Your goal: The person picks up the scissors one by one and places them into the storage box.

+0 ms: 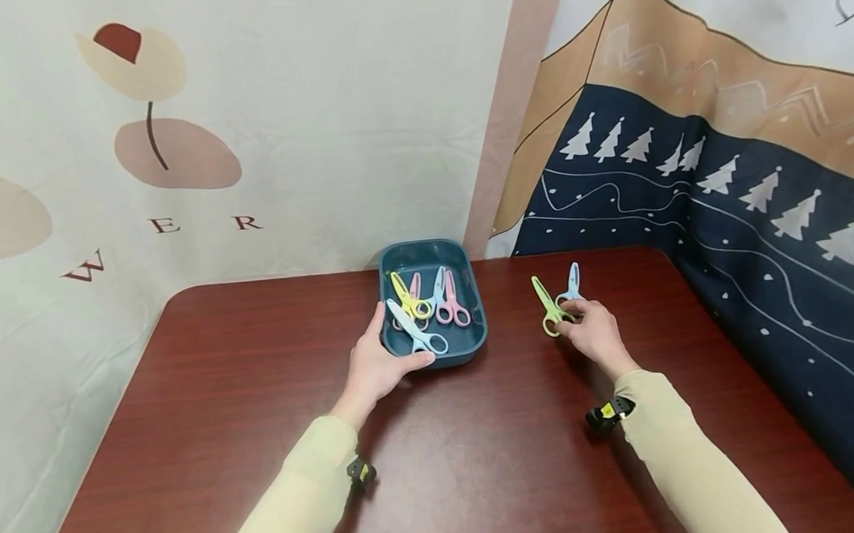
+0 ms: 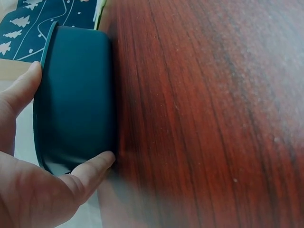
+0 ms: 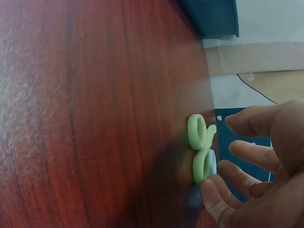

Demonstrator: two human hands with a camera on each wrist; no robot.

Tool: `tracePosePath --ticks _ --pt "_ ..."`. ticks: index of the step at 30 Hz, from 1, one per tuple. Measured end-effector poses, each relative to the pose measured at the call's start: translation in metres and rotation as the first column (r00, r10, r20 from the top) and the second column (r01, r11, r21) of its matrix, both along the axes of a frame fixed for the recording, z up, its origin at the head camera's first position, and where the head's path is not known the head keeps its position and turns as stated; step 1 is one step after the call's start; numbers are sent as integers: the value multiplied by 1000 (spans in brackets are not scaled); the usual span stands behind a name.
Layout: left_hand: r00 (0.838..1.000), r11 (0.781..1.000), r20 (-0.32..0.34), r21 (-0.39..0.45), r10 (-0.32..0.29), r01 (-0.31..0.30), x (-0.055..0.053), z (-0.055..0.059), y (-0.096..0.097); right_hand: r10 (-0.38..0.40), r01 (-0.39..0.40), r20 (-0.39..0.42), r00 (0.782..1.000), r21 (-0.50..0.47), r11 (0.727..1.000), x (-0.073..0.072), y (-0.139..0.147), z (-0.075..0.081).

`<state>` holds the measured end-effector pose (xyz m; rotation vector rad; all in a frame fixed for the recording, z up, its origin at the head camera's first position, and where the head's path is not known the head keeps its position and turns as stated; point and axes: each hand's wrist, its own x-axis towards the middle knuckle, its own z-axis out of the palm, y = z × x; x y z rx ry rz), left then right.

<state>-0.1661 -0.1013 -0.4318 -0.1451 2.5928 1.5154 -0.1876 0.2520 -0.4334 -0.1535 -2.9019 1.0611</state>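
A dark teal plastic tray (image 1: 478,328) stands at the table's back edge with several pairs of scissors inside: yellow scissors (image 1: 402,290), pink scissors (image 1: 451,285) and light-blue scissors (image 1: 408,319) among them. My left hand (image 1: 377,364) holds the tray's near left corner, thumb along the front rim and fingers at the left wall. To the right, green scissors (image 1: 545,297) and blue scissors (image 1: 574,280) lie side by side on the table. My right hand (image 1: 598,334) is over their handles with fingers spread, one fingertip right at a green handle loop (image 3: 196,132).
The brown wooden table (image 1: 274,361) spreads out around both hands. Behind it hangs a pale printed cloth (image 1: 307,144), with a dark blue tree-patterned cloth (image 1: 610,187) along the right side.
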Motion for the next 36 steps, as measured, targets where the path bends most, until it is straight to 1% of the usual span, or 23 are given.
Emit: tracePosePath --ticks 4,11,16,21,27,30,36 --pt "1000 1000 6 0 3 -3 0 -1 -1 -8 9 -8 1000 30 1000 -2 0 -3" --pt "1000 1000 -9 2 0 0 -1 1 -2 22 -19 -33 999 89 996 -7 2 -6" --pt "1000 1000 -2 6 -5 5 -2 1 -2 26 -25 -10 1000 99 995 -9 2 -10" --pt "1000 1000 -2 -1 2 -2 -1 1 -3 33 -35 12 999 110 993 -11 1 -11" --pt "1000 1000 5 10 3 -3 0 1 -1 47 -52 32 998 177 983 -13 -1 -10" --pt "1000 1000 4 15 2 -2 0 1 0 41 -48 35 999 209 977 -13 -2 -9" --pt "1000 1000 -7 0 4 -4 -1 0 1 37 -47 49 998 228 972 -15 -4 -7"
